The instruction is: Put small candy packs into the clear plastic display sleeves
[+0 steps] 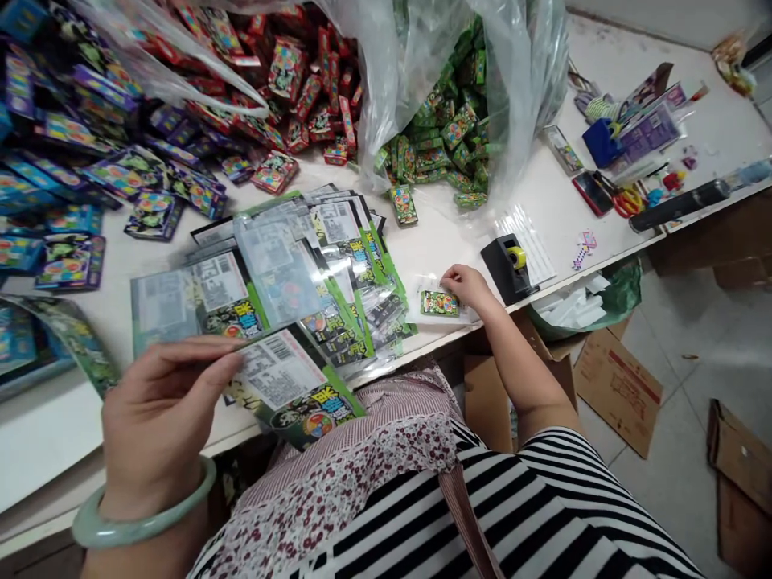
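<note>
My left hand (160,410) pinches the edge of a glossy printed packet (289,386) at the near edge of the white table (54,418); a jade bangle rings that wrist. More such clear-and-green packets (301,265) lie fanned out behind it. My right hand (469,287) rests on a small clear bag holding a green card pack (440,303) near the table's front edge.
A black tape dispenser (510,265) stands right of my right hand. Clear plastic bags spill green packs (446,137) and red packs (289,80); blue and purple packs (72,161) cover the left. Scissors (627,201), a phone and oddments lie far right. Cardboard boxes (615,386) sit on the floor.
</note>
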The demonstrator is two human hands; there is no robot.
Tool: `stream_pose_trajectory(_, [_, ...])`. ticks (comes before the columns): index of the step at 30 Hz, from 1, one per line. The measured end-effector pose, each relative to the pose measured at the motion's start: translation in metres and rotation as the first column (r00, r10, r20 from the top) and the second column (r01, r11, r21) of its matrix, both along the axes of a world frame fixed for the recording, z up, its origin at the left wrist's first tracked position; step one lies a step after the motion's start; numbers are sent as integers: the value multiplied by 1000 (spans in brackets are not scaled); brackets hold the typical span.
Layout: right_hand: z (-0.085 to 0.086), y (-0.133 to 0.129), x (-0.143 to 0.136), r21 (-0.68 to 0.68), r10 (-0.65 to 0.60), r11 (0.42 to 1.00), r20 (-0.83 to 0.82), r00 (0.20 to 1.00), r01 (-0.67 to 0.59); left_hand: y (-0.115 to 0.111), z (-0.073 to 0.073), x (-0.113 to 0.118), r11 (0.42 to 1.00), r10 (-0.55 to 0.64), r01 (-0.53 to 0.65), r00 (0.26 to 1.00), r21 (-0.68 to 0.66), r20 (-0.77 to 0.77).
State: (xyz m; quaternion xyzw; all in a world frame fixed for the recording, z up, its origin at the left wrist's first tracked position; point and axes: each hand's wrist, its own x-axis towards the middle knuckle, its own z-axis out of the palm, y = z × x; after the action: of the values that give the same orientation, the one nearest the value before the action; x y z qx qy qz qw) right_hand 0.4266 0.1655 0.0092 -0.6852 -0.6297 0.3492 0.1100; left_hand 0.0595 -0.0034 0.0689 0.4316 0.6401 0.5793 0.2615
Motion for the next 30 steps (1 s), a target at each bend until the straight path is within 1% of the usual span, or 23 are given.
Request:
stream_pose_trajectory(2, [0, -2, 10, -36, -32, 999, -66, 997, 30, 0, -6, -3, 1000, -21, 21, 1000, 23, 22])
stream_pose_trajectory(3, [3, -3, 14, -52, -53, 997, -101, 993, 48, 1, -9, -4, 999, -38, 37, 999, 27, 35])
stream_pose_trajectory(5, [18, -6, 16, -51, -88, 996, -213, 973, 79, 2, -13, -3, 996, -83, 81, 995, 28, 53])
stream_pose_trajectory(6, [29, -9, 11, -31, -69, 998, -296, 953, 63, 3, -14, -2, 994, -109, 107, 993, 34, 56])
stream_pose_trajectory(7, [43, -12, 2, -1, -15, 1000, -389, 921, 16, 3, -14, -1, 990, -139, 137, 989, 44, 53])
stream_pose_trajectory(8, [59, -16, -13, 44, 86, 996, -484, 871, -74, 4, -13, 1, 984, -173, 170, 984, 59, 45])
stream_pose_trajectory(9, [76, -20, -31, 99, 232, 972, -550, 802, -213, 5, -11, 4, 976, -205, 202, 978, 79, 31])
stream_pose_trajectory(10, [92, -25, -52, 148, 369, 924, -587, 721, -353, 5, -8, 7, 968, -236, 233, 972, 96, 19])
stream_pose_trajectory(11, [108, -29, -74, 196, 492, 854, -607, 624, -482, 6, -5, 9, 961, -257, 255, 966, 109, 10])
stream_pose_trajectory(13, [132, -36, -120, 270, 662, 699, -595, 455, -662, 6, 0, 13, 954, -275, 274, 961, 118, -6])
stream_pose_trajectory(14, [140, -38, -141, 290, 717, 629, -576, 394, -722, 5, 2, 14, 954, -275, 274, 961, 120, -11])
stream_pose_trajectory(15, [144, -38, -160, 293, 759, 568, -548, 352, -769, 4, 4, 15, 955, -273, 273, 962, 120, -15])
stream_pose_trajectory(16, [144, -37, -176, 282, 791, 519, -518, 327, -807, 2, 6, 15, 955, -271, 271, 963, 122, -18])
stream_pose_trajectory(17, [143, -36, -189, 259, 814, 481, -485, 318, -838, 1, 7, 14, 955, -268, 268, 963, 126, -19])
stream_pose_trajectory(18, [140, -34, -199, 227, 831, 455, -455, 320, -861, -1, 7, 13, 955, -265, 266, 964, 132, -19])
stream_pose_trajectory(19, [137, -31, -206, 194, 842, 441, -428, 329, -876, -2, 7, 11, 954, -267, 266, 964, 139, -18])
stream_pose_trajectory(21, [131, -28, -214, 137, 848, 436, -393, 355, -889, -3, 6, 8, 949, -277, 276, 961, 153, -11])
stream_pose_trajectory(24, [129, -26, -216, 100, 844, 451, -372, 387, -887, -2, 3, 6, 945, -284, 279, 959, 171, 6])
stream_pose_trajectory(30, [131, -25, -220, 81, 856, 440, -340, 390, -894, 4, -4, 10, 959, -228, 222, 974, 176, 13])
